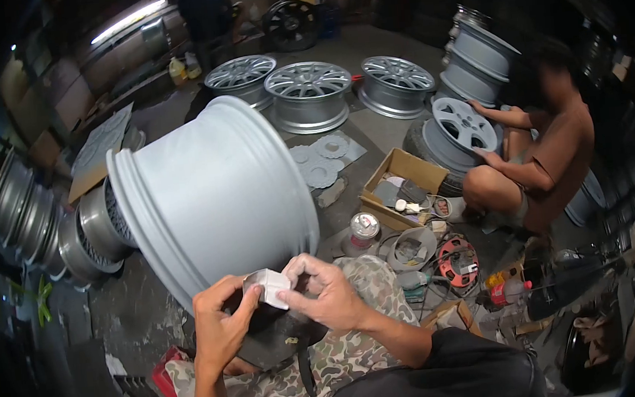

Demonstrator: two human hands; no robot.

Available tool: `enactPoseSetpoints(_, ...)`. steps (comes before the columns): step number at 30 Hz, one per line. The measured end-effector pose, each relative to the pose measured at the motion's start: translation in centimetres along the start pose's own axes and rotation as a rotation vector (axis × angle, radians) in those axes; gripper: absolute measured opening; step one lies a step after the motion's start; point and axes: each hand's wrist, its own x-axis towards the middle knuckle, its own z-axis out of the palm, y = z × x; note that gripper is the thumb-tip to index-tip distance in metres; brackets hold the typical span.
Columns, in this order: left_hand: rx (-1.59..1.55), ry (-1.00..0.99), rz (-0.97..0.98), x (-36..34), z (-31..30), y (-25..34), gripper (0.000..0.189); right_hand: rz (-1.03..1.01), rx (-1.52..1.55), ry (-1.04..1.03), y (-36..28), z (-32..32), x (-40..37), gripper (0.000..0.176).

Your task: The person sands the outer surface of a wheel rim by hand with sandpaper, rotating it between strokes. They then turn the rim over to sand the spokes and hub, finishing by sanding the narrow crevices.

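Note:
A small folded piece of sandpaper (271, 287), pale on its creased side and greyer at the left edge, is held between both hands. My left hand (225, 310) pinches its left side between thumb and fingers. On the other side, my right hand (323, 291) has its thumb at the paper's right edge and its fingers curled. Just beyond the hands, a large silver-grey wheel rim (212, 192) lies on its side with its broad barrel facing me. My camouflage-clad legs show below the hands.
Three spoked rims (308, 80) stand ahead. At right, a crouching person (552, 143) has both hands on a five-spoke rim (464, 123). A cardboard box (386, 212), a tin (365, 228), a bucket (412, 249) and a red cable reel (458, 262) crowd the right floor. More rims (20, 214) line the left.

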Motion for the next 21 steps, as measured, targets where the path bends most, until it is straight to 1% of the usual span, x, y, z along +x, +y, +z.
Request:
enactPoseSetpoints(1, -0.048, -0.021, -0.102, -0.3, -0.4, -0.3, 0.013, 0.002, -0.025, 0.015, -0.3, 0.0, 0.0, 0.012)
enactPoseSetpoints(2, -0.035, 0.009, -0.127, -0.4, -0.5, -0.3, 0.013, 0.036, -0.010, 0.052, -0.1, -0.2, 0.1, 0.013)
enactPoseSetpoints(4, -0.271, -0.044, -0.232, -0.2, -0.2, 0.1, 0.019, 0.047, 0.003, 0.046, 0.6, -0.9, 0.3, 0.013)
enactPoseSetpoints(6, -0.385, -0.086, -0.328, 0.0, -0.3, -0.3, 0.024, 0.021, 0.024, 0.069, 0.9, -0.9, 0.5, 0.015)
enactPoseSetpoints(7, -0.405, -0.092, -0.364, 0.2, -0.4, -0.5, 0.027, 0.056, 0.035, 0.098, 0.3, -0.5, 0.4, 0.016)
enactPoseSetpoints(8, -0.399, -0.063, -0.379, 0.3, -0.6, -0.8, 0.027, 0.139, -0.126, 0.118, -0.3, -0.7, 0.2, 0.024)
enactPoseSetpoints(10, -0.540, -0.087, -0.368, 0.6, -1.1, -1.5, 0.026, -0.227, -0.458, 0.014, -1.4, -0.5, 0.8, 0.046)
enactPoseSetpoints(11, -0.531, -0.105, -0.398, 0.7, -1.6, -1.3, 0.025, -0.223, -0.451, -0.002, -2.0, -0.5, 1.2, 0.046)
enactPoseSetpoints(12, -0.531, -0.088, -0.404, 0.6, -1.8, -1.2, 0.025, -0.413, -0.726, -0.066, -2.7, -0.6, 1.6, 0.052)
enactPoseSetpoints(13, -0.532, -0.137, -0.448, 0.5, -1.9, -1.1, 0.026, -0.609, -0.998, -0.130, -3.1, -0.8, 2.0, 0.058)
enactPoseSetpoints(14, -0.533, -0.185, -0.490, 0.5, -1.9, -0.9, 0.026, -0.614, -0.989, -0.143, -3.3, -1.1, 2.4, 0.058)
enactPoseSetpoints(16, -0.561, -0.266, -0.456, 0.4, -1.7, -1.7, 0.027, -0.804, -1.143, -0.371, -3.7, -1.4, 3.2, 0.050)
enactPoseSetpoints(17, -0.610, -0.265, -0.428, 0.3, -1.7, -1.8, 0.027, -0.889, -1.142, -0.423, -3.3, -1.4, 3.8, 0.039)
enactPoseSetpoints(18, -0.659, -0.264, -0.400, 0.3, -2.0, -1.5, 0.028, -0.901, -1.133, -0.430, -3.0, -1.1, 4.5, 0.039)
enactPoseSetpoints(20, -0.606, -0.119, -0.375, -0.1, -3.9, 0.2, 0.030, -0.903, -0.986, -0.424, -2.7, -0.2, 6.3, 0.035)
enactPoseSetpoints(21, -0.575, 0.009, -0.251, -0.4, -4.8, -0.3, 0.032, -0.897, -0.937, -0.380, -2.7, 0.7, 7.8, 0.033)
